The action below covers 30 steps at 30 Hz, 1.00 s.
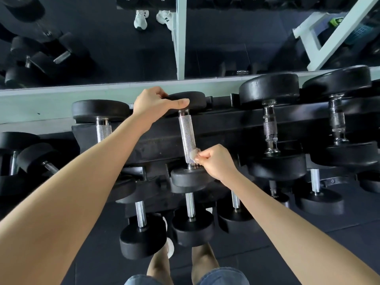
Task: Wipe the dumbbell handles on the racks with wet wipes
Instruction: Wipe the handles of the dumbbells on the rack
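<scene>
The person's left hand point(153, 101) grips the far black rubber head point(190, 99) of a dumbbell on the black tiered rack point(216, 128), fingers curled over it, thumb flat. The right hand point(216, 161) pinches a small crumpled white wet wipe point(193, 155) against the near end of its knurled chrome handle point(186, 138) — mid-wipe, seemingly. Neighbouring handles show no visible sign either way; many probably remain.

Knurled handle point(186, 138) flanked by open gaps, neighbouring dumbbells point(103, 120) well apart, black heads point(190, 177) blocking both ends
</scene>
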{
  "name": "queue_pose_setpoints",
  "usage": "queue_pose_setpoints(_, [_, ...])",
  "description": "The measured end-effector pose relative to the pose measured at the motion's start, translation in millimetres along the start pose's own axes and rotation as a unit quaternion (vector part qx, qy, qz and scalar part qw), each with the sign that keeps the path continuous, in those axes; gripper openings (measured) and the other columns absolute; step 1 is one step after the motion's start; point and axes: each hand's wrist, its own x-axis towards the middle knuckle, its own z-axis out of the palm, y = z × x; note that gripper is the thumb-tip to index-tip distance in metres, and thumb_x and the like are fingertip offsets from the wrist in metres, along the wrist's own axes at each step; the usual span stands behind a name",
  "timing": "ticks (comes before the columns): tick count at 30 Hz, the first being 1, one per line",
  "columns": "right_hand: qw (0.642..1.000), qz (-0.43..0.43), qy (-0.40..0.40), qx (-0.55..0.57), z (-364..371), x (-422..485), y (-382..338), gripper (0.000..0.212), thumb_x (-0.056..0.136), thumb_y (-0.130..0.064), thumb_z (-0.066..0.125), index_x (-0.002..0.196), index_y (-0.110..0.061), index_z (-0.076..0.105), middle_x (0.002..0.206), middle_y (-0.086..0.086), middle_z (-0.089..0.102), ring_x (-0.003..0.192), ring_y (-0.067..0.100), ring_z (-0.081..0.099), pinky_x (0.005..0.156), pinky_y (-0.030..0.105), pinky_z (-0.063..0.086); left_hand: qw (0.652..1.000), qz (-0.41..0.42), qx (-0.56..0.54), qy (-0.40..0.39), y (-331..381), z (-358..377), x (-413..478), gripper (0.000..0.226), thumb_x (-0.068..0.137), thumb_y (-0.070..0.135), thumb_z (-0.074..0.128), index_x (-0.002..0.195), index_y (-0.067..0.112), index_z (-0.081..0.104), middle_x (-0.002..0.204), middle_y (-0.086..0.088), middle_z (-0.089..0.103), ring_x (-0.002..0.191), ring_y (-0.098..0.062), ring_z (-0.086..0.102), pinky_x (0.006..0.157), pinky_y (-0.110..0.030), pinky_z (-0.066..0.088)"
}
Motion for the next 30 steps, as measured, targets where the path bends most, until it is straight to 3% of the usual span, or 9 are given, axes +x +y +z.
queue_pose_setpoints(5, [0.993,-0.027,-0.004,-0.115,0.0,-10.4,-8.6,0.059,0.089,-0.013,0.061,0.039,-0.017,0.029,0.043,-0.001,0.023,0.043,0.010,0.024,0.042,0.019,0.025,1.000,-0.009,0.020,0.000,6.0,-0.4,-5.4,0.061,0.061,0.058,0.079,0.094,0.011,0.058,0.078,0.005,0.056,0.081,-0.014,0.053,0.070,-0.030,0.044])
queue_pose_setpoints(8, [0.995,-0.033,-0.007,-0.097,-11.4,-12.7,-14.7,0.039,0.089,-0.026,0.061,0.060,0.000,0.066,0.051,0.018,0.050,0.047,0.013,0.035,0.048,0.023,0.027,0.998,-0.001,0.060,-0.006,11.8,-1.4,-10.8,0.061,0.064,0.064,0.074,0.095,0.013,0.057,0.079,0.006,0.055,0.077,-0.012,0.052,0.063,-0.027,0.041])
queue_pose_setpoints(13, [0.980,-0.075,0.172,-0.065,-22.6,11.4,-39.0,0.023,0.094,-0.012,0.051,0.096,-0.009,0.074,0.074,0.013,0.068,0.062,0.014,0.056,0.062,0.026,0.041,0.989,0.063,0.132,0.000,18.4,-8.3,-20.6,0.046,0.083,0.051,0.063,0.111,0.014,0.062,0.112,0.001,0.064,0.103,-0.017,0.058,0.080,-0.029,0.045])
queue_pose_setpoints(15, [0.982,-0.105,0.124,-0.101,-8.0,21.9,-49.1,0.026,0.095,-0.004,0.048,0.109,-0.009,0.069,0.103,0.010,0.069,0.086,-0.003,0.059,0.080,0.006,0.037,0.985,0.098,0.138,0.035,17.6,-18.7,-30.6,0.038,0.087,0.043,0.060,0.115,0.017,0.062,0.120,0.003,0.062,0.109,-0.015,0.057,0.082,-0.026,0.042])
queue_pose_setpoints(17, [0.955,-0.192,0.070,-0.216,11.9,27.2,-42.2,0.025,0.090,0.003,0.052,0.107,-0.006,0.069,0.119,0.010,0.062,0.122,0.016,0.051,0.107,0.017,0.022,0.977,0.136,0.153,0.058,15.5,-32.2,-43.9,0.031,0.089,0.037,0.059,0.114,0.019,0.062,0.119,0.005,0.062,0.108,-0.015,0.057,0.080,-0.025,0.040])
queue_pose_setpoints(20, [0.908,-0.233,-0.018,-0.348,21.4,18.3,-31.0,0.030,0.091,0.004,0.049,0.114,-0.003,0.066,0.129,0.012,0.057,0.133,0.028,0.040,0.114,0.023,0.007,0.957,0.181,0.207,0.092,4.9,-61.2,-65.0,0.026,0.091,0.032,0.057,0.113,0.020,0.064,0.121,0.005,0.062,0.097,-0.018,0.058,0.079,-0.026,0.039])
queue_pose_setpoints(22, [0.906,-0.165,-0.049,-0.386,20.4,10.8,-39.7,0.035,0.094,-0.001,0.040,0.120,-0.010,0.062,0.129,0.007,0.055,0.127,0.024,0.046,0.110,0.024,0.022,0.948,0.189,0.222,0.128,-10.6,-84.8,-72.0,0.024,0.091,0.029,0.058,0.112,0.019,0.066,0.123,0.003,0.063,0.102,-0.021,0.059,0.084,-0.028,0.040])
queue_pose_setpoints(26, [0.989,-0.119,0.056,-0.073,21.4,-5.4,-80.0,0.026,0.091,-0.012,0.051,0.089,-0.013,0.076,0.095,0.001,0.074,0.094,0.016,0.066,0.080,0.022,0.047,0.948,0.154,0.216,0.175,-46.3,-124.3,-73.5,0.026,0.090,0.028,0.059,0.113,0.018,0.067,0.120,-0.002,0.065,0.111,-0.025,0.056,0.087,-0.030,0.040])
queue_pose_setpoints(30, [0.967,-0.011,0.020,0.253,57.1,-17.6,-116.6,0.016,0.089,-0.009,0.061,0.087,-0.016,0.075,0.083,-0.011,0.072,0.080,-0.003,0.065,0.077,0.011,0.049,0.968,0.115,0.184,0.129,-70.2,-141.3,-70.5,0.033,0.093,0.030,0.056,0.124,0.021,0.061,0.120,0.001,0.063,0.101,-0.016,0.057,0.079,-0.024,0.036])
